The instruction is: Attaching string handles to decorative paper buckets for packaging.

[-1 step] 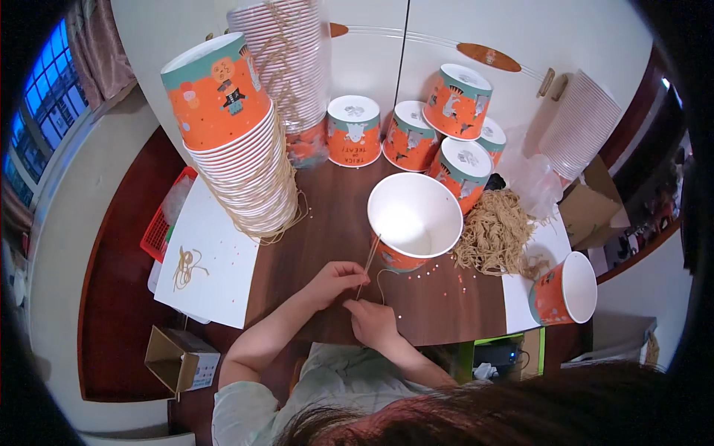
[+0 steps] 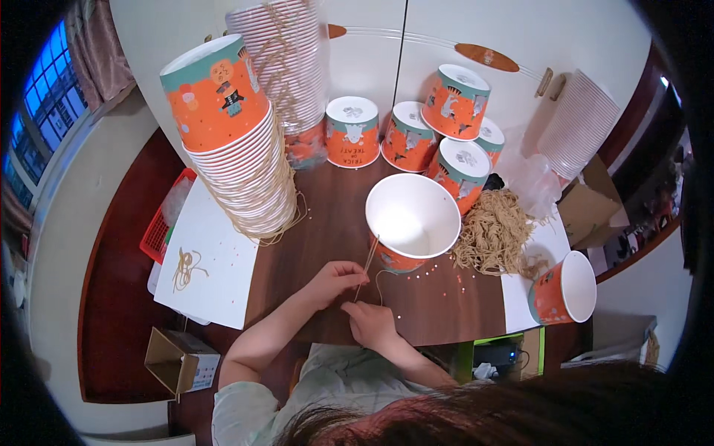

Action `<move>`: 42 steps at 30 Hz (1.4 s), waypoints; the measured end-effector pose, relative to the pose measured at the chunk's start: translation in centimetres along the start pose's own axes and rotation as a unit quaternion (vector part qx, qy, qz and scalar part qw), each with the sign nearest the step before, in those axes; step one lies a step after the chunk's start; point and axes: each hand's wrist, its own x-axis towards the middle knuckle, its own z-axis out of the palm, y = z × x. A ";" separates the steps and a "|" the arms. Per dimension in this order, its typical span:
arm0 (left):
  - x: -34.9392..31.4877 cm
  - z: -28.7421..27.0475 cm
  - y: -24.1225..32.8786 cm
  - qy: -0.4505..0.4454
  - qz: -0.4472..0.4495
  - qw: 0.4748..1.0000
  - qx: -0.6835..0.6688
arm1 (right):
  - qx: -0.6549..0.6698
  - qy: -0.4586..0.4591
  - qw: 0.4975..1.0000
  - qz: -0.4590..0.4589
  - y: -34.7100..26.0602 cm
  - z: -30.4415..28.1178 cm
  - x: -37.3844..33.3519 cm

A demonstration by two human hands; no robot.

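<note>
The left hand pinches a tan cord running from the near side of the open orange bucket on the bench; the right hand curls at its lower end, though whether it grips is hard to tell. Cords already hang on the tall stack of buckets at left, while the upturned buckets show none and loose cord lies heaped at right.

1 upturned orange cup bears dark printed lettering (upside down) on its side.
</note>
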 end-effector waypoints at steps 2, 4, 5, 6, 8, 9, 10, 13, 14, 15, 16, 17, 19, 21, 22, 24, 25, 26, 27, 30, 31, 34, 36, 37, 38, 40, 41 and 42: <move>0.3 -0.1 0.4 -0.003 -0.008 1.000 -0.017 | 0.008 -0.011 1.000 -0.021 0.0 0.0 -0.1; 0.8 -0.3 1.2 -0.010 0.031 0.996 -0.078 | 0.016 -0.023 0.999 -0.042 0.0 0.0 -0.1; 1.0 -0.3 1.9 0.006 0.027 0.996 -0.081 | 0.015 -0.044 0.996 -0.078 0.0 -0.1 -0.1; 1.3 -0.1 2.5 0.005 0.029 0.996 -0.080 | 0.015 -0.066 0.991 -0.113 -0.1 -0.1 -0.1; 1.9 0.1 3.4 -0.029 0.051 0.996 -0.062 | 0.009 -0.081 0.989 -0.124 -0.4 -0.5 -0.1; 2.2 0.1 3.7 -0.029 0.053 0.996 -0.060 | 0.004 -0.096 0.987 -0.132 -0.4 -0.5 0.0; 2.5 0.2 3.9 -0.026 0.057 0.996 -0.061 | 0.004 -0.094 0.987 -0.133 -0.3 -0.4 0.0; 3.5 0.4 4.2 -0.011 0.061 0.996 -0.065 | 0.054 -0.123 0.974 -0.180 0.2 -0.1 -0.1; 3.8 0.4 4.2 0.008 0.061 0.996 -0.069 | 0.044 -0.147 0.970 -0.191 0.3 -0.1 -0.1; 4.0 0.4 4.3 0.006 0.063 0.996 -0.066 | 0.034 -0.171 0.964 -0.201 0.4 -0.2 -0.1; 4.1 0.4 4.5 0.012 0.060 0.996 -0.060 | 0.032 -0.168 0.964 -0.202 0.3 -0.2 -0.1; 4.2 0.4 4.7 0.018 0.058 0.997 -0.054 | 0.041 -0.178 0.961 -0.208 0.2 -0.3 -0.1; 4.2 0.4 4.9 0.015 0.062 0.997 -0.037 | 0.048 -0.186 0.957 -0.215 0.1 -0.6 0.0; 4.3 0.1 5.0 0.011 0.063 0.998 -0.024 | 0.070 -0.206 0.949 -0.230 -0.1 -0.8 0.2; 4.4 0.0 5.0 0.002 0.068 0.998 -0.013 | 0.069 -0.205 0.949 -0.230 0.0 -0.8 0.3; 4.3 0.0 5.2 -0.007 0.073 0.997 -0.001 | 0.073 -0.203 0.947 -0.237 0.1 -0.7 0.1; 4.3 0.0 5.4 -0.005 0.078 0.996 0.050 | 0.072 -0.202 0.948 -0.237 0.0 -0.8 0.0; 4.4 -0.1 5.7 -0.003 0.082 0.991 0.102 | 0.083 -0.198 0.949 -0.229 -0.2 -0.8 -0.2; 4.5 -0.2 6.1 -0.005 0.084 0.991 0.102 | 0.093 -0.194 0.951 -0.221 -0.3 -0.9 -0.3; 5.6 -1.1 7.9 0.145 0.140 0.938 0.283 | 0.151 -0.176 0.960 -0.157 -1.3 -3.0 -0.5; 6.5 -1.9 8.2 0.173 0.180 0.915 0.318 | 0.149 -0.177 0.960 -0.159 -1.5 -3.8 -0.5; 9.1 -3.0 9.5 0.215 0.220 0.884 0.352 | 0.266 -0.223 0.927 -0.139 -2.1 -7.2 -0.1; 11.1 -3.1 10.3 0.203 0.198 0.860 0.424 | 0.383 -0.240 0.874 -0.179 -2.7 -10.7 0.2; 12.6 -3.0 10.6 0.193 0.202 0.862 0.422 | 0.377 -0.236 0.879 -0.174 -3.1 -12.4 -0.1; 14.2 -3.1 10.6 0.165 0.185 0.854 0.458 | 0.403 -0.236 0.854 -0.229 -3.1 -14.0 -0.4; 15.6 -2.4 11.5 0.137 0.167 0.844 0.492 | 0.426 -0.238 0.826 -0.282 -2.8 -16.3 -0.7; 15.7 -1.4 12.3 0.090 0.155 0.824 0.537 | 0.465 -0.234 0.789 -0.326 -2.8 -17.2 -0.8; 16.0 -0.4 12.9 0.042 0.142 0.801 0.581 | 0.501 -0.228 0.749 -0.369 -2.6 -17.9 -1.0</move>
